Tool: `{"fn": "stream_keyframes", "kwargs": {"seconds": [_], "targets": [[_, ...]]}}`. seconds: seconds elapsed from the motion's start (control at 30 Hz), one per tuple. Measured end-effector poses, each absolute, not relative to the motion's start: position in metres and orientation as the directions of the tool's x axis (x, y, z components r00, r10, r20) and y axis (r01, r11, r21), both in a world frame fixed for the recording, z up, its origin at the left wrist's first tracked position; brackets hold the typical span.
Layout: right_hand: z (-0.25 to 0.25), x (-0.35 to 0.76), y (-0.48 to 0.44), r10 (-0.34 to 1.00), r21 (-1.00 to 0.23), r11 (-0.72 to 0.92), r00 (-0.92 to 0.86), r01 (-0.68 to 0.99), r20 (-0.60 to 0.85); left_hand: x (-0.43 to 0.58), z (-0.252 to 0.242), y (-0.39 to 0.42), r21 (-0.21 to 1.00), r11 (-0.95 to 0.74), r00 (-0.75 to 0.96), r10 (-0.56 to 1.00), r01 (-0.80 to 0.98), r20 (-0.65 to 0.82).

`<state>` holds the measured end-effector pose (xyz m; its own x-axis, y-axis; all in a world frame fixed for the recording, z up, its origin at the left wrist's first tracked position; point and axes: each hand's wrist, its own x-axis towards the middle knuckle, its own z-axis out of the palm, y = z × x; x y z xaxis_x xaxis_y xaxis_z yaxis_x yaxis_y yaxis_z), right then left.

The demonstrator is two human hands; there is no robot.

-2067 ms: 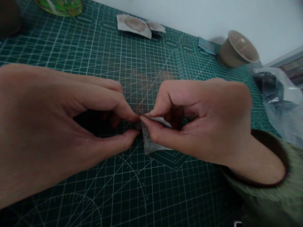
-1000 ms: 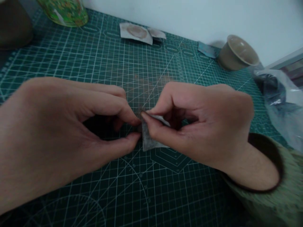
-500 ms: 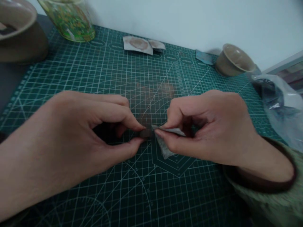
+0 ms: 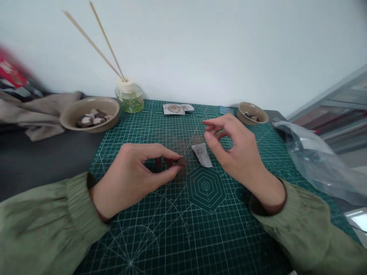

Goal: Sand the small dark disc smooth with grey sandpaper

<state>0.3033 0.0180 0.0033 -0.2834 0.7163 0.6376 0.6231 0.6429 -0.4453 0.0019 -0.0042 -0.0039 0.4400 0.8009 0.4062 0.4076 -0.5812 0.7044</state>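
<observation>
My left hand pinches a small flat brown piece between thumb and forefinger, just above the green cutting mat. A small grey paper scrap lies on the mat right of that piece. My right hand hovers beside and over the scrap with fingers loosely curled and apart, holding nothing. Both arms wear olive green sleeves.
A tan bowl of small pieces sits at the mat's left rear, a reed diffuser jar behind it. Paper packets and a small tan cup lie at the back. A clear plastic bag is at right, beige cloth at far left.
The right hand let go of the grey scrap, which now lies on the mat, and lifted away. The left hand kept the brown piece. The view pulled back and up.
</observation>
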Motion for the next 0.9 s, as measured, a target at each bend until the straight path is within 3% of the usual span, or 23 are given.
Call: {"fn": "stream_keyframes", "kwargs": {"seconds": [0.13,0.3,0.43,0.5,0.67,0.9], "targets": [[0.028,0.301,0.017,0.641,-0.335,0.707,-0.364,0.623,0.676,-0.005,0.008,0.006,0.593,-0.69,0.497,0.718,0.414,0.487],[0.049,0.301,0.019,0.592,-0.236,0.756,-0.485,0.611,0.643,-0.013,0.038,0.012,0.408,-0.818,0.668,0.569,0.405,0.479],[0.053,0.302,0.012,0.59,-0.215,0.762,-0.518,0.611,0.62,-0.01,0.051,0.018,0.109,-0.904,0.838,0.425,0.414,0.343],[0.051,0.302,0.006,0.588,-0.21,0.762,-0.518,0.613,0.622,-0.006,0.051,0.021,0.042,-0.906,0.879,0.418,0.42,0.229],[0.042,0.304,-0.01,0.579,-0.224,0.778,-0.53,0.587,0.619,-0.002,0.048,0.026,0.071,-0.906,0.898,0.424,0.418,0.119],[0.04,0.309,-0.022,0.584,-0.237,0.781,-0.541,0.578,0.605,-0.004,0.05,0.038,0.285,-0.847,0.855,0.5,0.449,0.139]]}}
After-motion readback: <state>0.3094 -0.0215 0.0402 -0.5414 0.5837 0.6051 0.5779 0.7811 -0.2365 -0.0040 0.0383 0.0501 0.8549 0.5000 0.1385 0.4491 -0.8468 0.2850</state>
